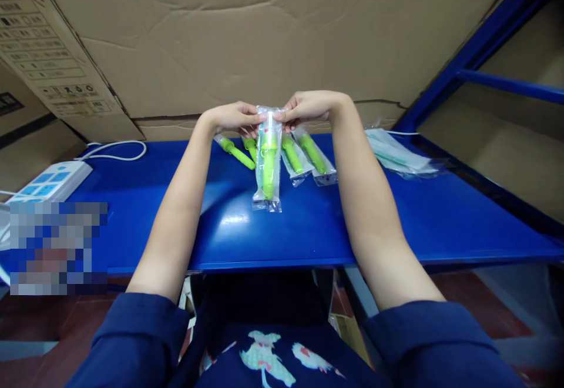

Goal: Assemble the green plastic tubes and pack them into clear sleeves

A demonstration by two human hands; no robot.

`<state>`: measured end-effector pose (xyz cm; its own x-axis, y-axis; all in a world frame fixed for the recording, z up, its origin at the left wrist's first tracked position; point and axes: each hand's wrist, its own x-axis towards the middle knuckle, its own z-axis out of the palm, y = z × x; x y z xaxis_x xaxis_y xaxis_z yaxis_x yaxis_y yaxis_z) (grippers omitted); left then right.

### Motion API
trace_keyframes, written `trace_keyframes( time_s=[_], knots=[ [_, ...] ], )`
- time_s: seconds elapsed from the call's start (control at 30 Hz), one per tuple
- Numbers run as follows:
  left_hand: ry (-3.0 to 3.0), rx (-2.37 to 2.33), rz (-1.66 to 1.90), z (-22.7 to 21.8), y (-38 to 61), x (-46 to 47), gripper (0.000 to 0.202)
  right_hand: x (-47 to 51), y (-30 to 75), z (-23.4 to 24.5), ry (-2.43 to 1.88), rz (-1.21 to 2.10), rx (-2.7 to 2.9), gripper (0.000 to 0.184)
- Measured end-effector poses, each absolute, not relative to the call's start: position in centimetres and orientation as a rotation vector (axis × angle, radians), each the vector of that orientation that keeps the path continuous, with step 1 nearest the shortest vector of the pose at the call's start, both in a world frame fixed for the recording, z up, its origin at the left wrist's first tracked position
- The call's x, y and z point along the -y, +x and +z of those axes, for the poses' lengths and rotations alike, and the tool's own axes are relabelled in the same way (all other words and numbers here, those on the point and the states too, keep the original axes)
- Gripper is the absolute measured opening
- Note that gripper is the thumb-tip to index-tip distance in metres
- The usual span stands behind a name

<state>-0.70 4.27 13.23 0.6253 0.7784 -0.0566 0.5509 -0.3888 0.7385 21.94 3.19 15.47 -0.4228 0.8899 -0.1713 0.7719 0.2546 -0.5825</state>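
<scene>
Both hands hold one clear plastic sleeve (268, 167) by its top edge, above a blue shelf (229, 229). A green tool with a white tip sits inside the sleeve, which hangs upright. My left hand (235, 119) pinches the top left corner. My right hand (306, 107) pinches the top right corner. Behind the sleeve, more green tools lie on the shelf: two bagged ones (308, 156) at the right, and loose ones (235, 153) at the left.
A pile of empty clear sleeves (399, 153) lies at the shelf's right. A white and blue power strip (50, 181) with its cable sits at the left. Cardboard boxes (247, 35) form a wall behind the shelf. A blue rack post (476, 41) rises at the right.
</scene>
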Motion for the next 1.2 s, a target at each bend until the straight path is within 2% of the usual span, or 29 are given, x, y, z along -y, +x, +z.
trace_keyframes(
  time_s=[0.4, 0.77, 1.2],
  knots=[
    [2.099, -1.034, 0.408, 13.04, -0.78, -4.47, 0.036, -2.74, 21.38, 15.55, -1.573, 0.910, 2.354, 0.043],
    [2.121, -1.013, 0.407, 12.84, -0.94, -4.76, 0.037, -3.14, 21.43, 15.62, -1.550, 0.903, 2.422, 0.048],
    [2.109, -1.088, 0.354, 12.93, -0.50, -4.40, 0.036, -3.67, 21.82, 15.33, -1.582, 0.858, 2.307, 0.045]
  ],
)
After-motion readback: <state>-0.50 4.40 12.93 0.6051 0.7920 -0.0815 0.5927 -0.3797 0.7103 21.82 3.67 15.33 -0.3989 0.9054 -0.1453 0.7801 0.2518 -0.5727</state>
